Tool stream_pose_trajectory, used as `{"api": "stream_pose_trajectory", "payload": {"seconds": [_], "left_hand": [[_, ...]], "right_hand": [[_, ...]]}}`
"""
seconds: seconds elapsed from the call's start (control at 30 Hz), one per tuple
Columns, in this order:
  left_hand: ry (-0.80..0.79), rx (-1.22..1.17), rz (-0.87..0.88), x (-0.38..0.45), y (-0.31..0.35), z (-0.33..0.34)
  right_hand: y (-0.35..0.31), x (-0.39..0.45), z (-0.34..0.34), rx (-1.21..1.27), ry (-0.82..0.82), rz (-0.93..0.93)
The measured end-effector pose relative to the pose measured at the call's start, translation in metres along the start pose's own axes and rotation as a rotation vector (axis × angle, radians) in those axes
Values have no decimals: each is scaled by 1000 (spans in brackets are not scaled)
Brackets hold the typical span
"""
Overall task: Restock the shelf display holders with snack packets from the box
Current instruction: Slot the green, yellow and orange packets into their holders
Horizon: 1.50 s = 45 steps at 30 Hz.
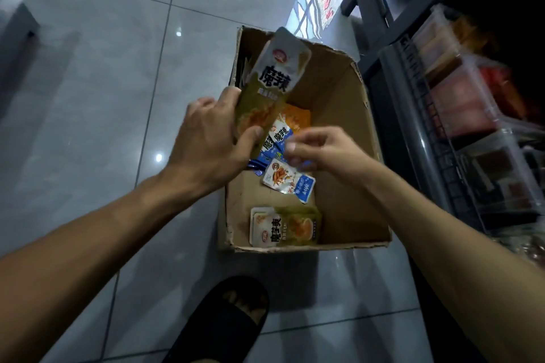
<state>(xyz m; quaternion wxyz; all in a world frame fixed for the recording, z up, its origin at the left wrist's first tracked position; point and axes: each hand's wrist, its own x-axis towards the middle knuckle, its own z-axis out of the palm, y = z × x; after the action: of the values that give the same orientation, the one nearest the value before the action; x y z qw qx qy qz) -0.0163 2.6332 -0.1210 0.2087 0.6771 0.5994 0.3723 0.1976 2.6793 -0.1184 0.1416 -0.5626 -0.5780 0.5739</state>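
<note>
An open cardboard box point(339, 115) stands on the tiled floor. My left hand point(209, 138) grips a stack of green-and-white snack packets point(274, 79), held upright above the box. My right hand point(321, 150) hovers over the box with its fingers loosely curled; whether they touch a packet I cannot tell. Beneath it lie blue packets point(277, 138), an orange packet point(296, 118) and a small white-and-blue packet point(290, 181). A pile of green packets point(284, 227) rests at the box's near end.
Shelving with clear display holders point(460, 103) of reddish and orange packets runs along the right. A wire shelf front point(436, 138) stands next to the box. My foot in a black sandal point(224, 321) is on the floor near the box. Grey tiles spread to the left.
</note>
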Motion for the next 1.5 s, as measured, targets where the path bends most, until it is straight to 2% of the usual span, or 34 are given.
{"api": "stream_pose_trajectory", "payload": {"seconds": [0.07,0.13,0.2,0.33,0.47,0.53,0.63,0.73,0.8,1.1,1.23,1.43,1.5], "left_hand": [[36,72,24,-2,-5,0],[15,108,55,-4,-7,6],[-5,123,83,-5,-10,13],[-40,183,121,-7,-11,20],[-57,211,159,-7,-9,23],[-64,209,157,-7,-11,23],[-75,125,112,-5,-5,21],[-81,-37,-27,-1,8,14],[-95,-96,-101,5,17,8],[-62,-316,-179,21,82,-17],[-120,-405,-106,21,130,-17],[-241,-456,112,13,217,-17],[-300,-463,121,11,246,-14]], "right_hand": [[30,4,5,-571,-151,82],[55,5,19,-906,-345,209],[68,6,31,-980,-440,288],[71,14,42,-1013,-437,318],[74,10,43,-1044,-539,289],[68,9,34,-928,-437,263],[52,7,16,-676,-165,198],[32,0,5,-429,93,159],[21,-7,-3,-244,189,161],[-31,-84,-55,201,482,-53],[-55,-143,-80,317,551,-130],[-80,-237,-111,384,624,-225],[-87,-267,-117,376,681,-256]]}}
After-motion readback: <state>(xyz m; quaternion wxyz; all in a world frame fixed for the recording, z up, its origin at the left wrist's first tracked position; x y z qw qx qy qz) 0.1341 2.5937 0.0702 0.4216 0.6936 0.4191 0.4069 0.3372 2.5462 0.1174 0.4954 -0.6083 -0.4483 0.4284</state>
